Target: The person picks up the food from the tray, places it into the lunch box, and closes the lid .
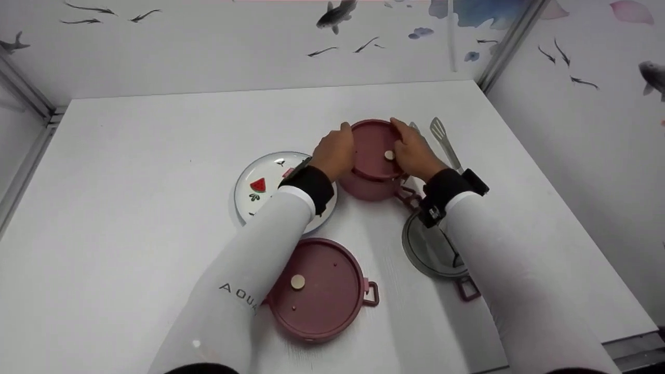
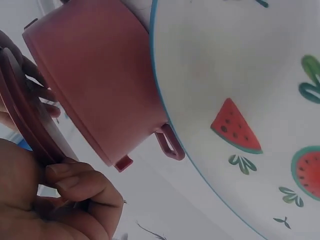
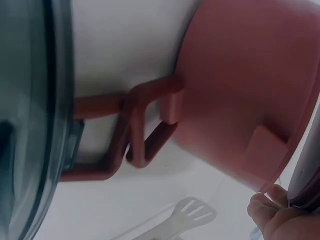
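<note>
A dark red lid (image 1: 373,145) with a pale round knob is held tilted at the mouth of a deep red pot (image 1: 370,191). My left hand (image 1: 334,151) grips the lid's left edge, thumb and fingers pinching the rim (image 2: 35,117). On the opposite edge my right hand (image 1: 415,155) holds the same lid. A gap shows between lid and pot wall (image 2: 105,75) in the left wrist view. The pot's side handle (image 3: 150,117) overlaps the handle of a glass-lidded pot (image 1: 428,244).
A white plate (image 1: 267,167) with watermelon pictures sits left of the pot, partly under my left wrist. Nearer me stands a wide red lidded pot (image 1: 324,306). A slotted turner (image 1: 444,140) lies at the right, a second utensil beside it. Patterned walls border the white table (image 1: 130,208).
</note>
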Available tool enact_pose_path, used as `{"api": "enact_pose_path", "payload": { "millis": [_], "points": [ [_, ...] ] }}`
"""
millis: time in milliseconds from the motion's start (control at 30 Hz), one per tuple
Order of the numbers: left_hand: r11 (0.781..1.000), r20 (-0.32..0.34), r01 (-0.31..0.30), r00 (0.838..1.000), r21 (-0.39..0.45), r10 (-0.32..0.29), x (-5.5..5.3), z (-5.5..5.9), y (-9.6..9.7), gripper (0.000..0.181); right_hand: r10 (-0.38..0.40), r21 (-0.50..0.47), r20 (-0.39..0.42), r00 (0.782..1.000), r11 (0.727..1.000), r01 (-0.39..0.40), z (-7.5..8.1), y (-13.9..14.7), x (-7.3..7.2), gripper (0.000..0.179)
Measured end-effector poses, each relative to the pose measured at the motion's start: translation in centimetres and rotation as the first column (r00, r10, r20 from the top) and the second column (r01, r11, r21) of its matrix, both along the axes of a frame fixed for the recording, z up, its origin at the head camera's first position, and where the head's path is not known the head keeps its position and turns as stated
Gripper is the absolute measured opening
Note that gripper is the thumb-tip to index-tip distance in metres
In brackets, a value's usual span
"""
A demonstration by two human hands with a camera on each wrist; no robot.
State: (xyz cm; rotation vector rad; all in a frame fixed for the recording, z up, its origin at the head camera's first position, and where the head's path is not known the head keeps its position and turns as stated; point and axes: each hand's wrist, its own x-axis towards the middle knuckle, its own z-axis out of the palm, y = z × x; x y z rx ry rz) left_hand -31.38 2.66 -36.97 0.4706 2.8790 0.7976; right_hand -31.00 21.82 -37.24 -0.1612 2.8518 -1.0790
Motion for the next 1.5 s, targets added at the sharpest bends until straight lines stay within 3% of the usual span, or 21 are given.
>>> {"api": "enact_pose_path", "payload": {
  "millis": [167, 333, 567, 767, 967, 1233, 1367, 1500],
  "points": [
    [0.998, -0.105, -0.039, 0.994, -0.057, 0.033, -0.5, -1.3, 0.4, 0.033, -0.002, 0.016, -0.003, 1.000, 1.000, 0.002, -0.8, -0.2, -0.3, 0.062],
    [0.986, -0.175, -0.074, 0.983, -0.146, 0.047, -0.7, -2.6, 0.8, 0.036, 0.009, 0.063, -0.002, 1.000, 0.998, -0.009, -1.7, -0.4, -0.4, 0.063],
    [0.963, -0.276, -0.144, 0.958, -0.229, 0.078, -0.7, -2.9, 1.4, 0.039, 0.002, 0.201, -0.048, 0.999, 0.980, 0.008, -2.5, -0.5, -0.2, 0.061],
    [0.952, -0.179, -0.099, 0.983, -0.291, 0.048, -1.1, -3.1, 1.4, 0.052, 0.014, 0.303, -0.081, 0.997, 0.953, 0.011, -2.7, -0.6, 0.5, 0.059],
    [0.953, -0.128, -0.052, 0.992, -0.299, 0.014, -1.2, -3.2, 1.6, 0.053, 0.006, 0.340, -0.046, 0.999, 0.940, 0.010, -2.5, -0.6, 0.5, 0.060],
    [0.974, -0.062, -0.053, 0.997, -0.218, 0.040, -0.5, -2.7, 1.9, 0.054, 0.000, 0.320, -0.008, 1.000, 0.947, 0.002, -2.5, 0.1, 0.9, 0.061],
    [0.978, -0.063, -0.070, 0.996, -0.197, 0.059, -0.5, -2.4, 2.0, 0.054, -0.008, 0.329, 0.042, 0.999, 0.944, -0.006, -1.7, 0.1, 1.0, 0.062],
    [0.969, -0.106, -0.075, 0.993, -0.235, 0.051, -0.3, -2.6, 2.1, 0.054, -0.016, 0.397, 0.037, 0.999, 0.918, 0.000, -1.5, -0.5, 1.3, 0.061]
  ]
}}
